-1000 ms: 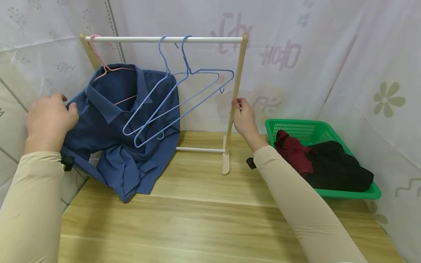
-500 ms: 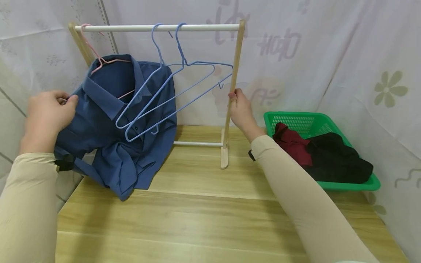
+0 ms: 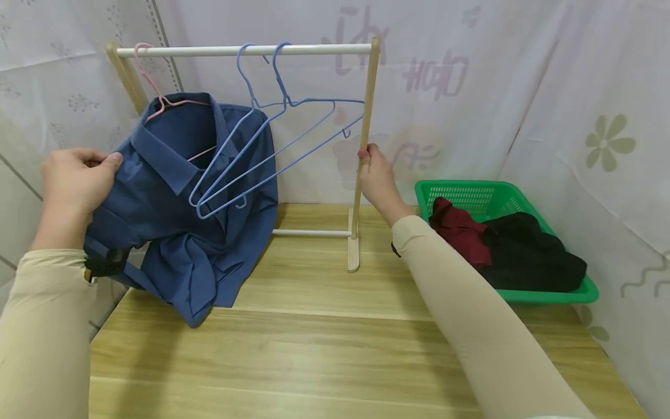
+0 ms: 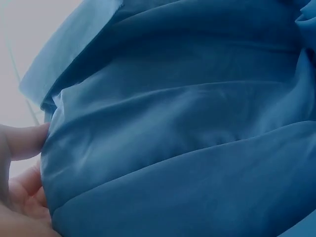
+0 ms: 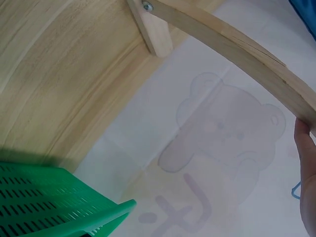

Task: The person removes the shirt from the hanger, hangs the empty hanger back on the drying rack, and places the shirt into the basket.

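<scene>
on the rail, blue shirt [image 3: 178,215] hanging lengthwise downward, left hand [image 3: 73,180] pinching it, right hand [image 3: 374,180] seemingly gripping upright post [image 3: 363,145]

The room was evenly and softly lit, with pale curtains behind spreading the light so nothing glared. On the wooden table [image 3: 324,343] only faint, soft-edged shadows lay, under the blue shirt [image 3: 183,233] and beside the green basket [image 3: 544,294]. The head view was sharp in the middle, though its wide lens bowed things towards the edges. The left wrist view was dimmer and hazy: the shirt [image 4: 187,128] filled it at close range, soft and bluish, with pale fingers [image 4: 22,143] blurred at the edge. The right wrist view was bright, a little washed out, and bent the wooden post [image 5: 237,54] into a curve
</scene>
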Tool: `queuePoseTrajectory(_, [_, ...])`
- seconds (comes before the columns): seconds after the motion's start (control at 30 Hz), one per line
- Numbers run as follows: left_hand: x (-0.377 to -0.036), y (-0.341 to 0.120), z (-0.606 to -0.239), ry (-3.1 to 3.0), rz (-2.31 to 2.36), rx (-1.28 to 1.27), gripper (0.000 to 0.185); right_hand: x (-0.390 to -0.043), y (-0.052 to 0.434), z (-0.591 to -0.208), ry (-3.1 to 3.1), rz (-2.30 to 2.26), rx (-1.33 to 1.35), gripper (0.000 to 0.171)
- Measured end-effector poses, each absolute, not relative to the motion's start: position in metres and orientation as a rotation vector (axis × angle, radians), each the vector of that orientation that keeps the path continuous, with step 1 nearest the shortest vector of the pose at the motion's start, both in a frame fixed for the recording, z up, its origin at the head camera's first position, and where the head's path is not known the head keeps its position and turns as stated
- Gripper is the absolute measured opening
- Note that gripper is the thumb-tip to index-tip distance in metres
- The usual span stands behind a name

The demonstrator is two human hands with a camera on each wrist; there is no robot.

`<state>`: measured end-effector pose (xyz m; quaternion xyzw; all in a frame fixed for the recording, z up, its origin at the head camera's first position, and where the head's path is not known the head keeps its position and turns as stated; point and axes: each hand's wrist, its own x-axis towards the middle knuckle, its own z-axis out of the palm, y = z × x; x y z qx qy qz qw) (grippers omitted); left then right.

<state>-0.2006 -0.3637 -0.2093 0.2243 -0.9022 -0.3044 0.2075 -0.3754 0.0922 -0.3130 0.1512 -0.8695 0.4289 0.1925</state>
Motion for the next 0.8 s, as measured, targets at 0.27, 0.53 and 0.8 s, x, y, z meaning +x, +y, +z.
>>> queuePoseTrajectory(0.27, [-0.199,-0.352,-0.203,-2.388,-0.828,0.659,0.059,-0.375,0.092,-0.312,-2.429,1.235,0.402,0.050])
queuePoseTrajectory(0.53, [-0.193,-0.352,-0.202,-2.284,-0.816,0.680,0.054,-0.378,0.089,-0.314,-2.430,1.194,0.393,0.058])
queuePoseTrajectory(0.8, [-0.177,-0.359,-0.207,-2.235,-0.848,0.734,0.027,-0.379,0.091,-0.315,-2.433,1.197,0.398,0.055])
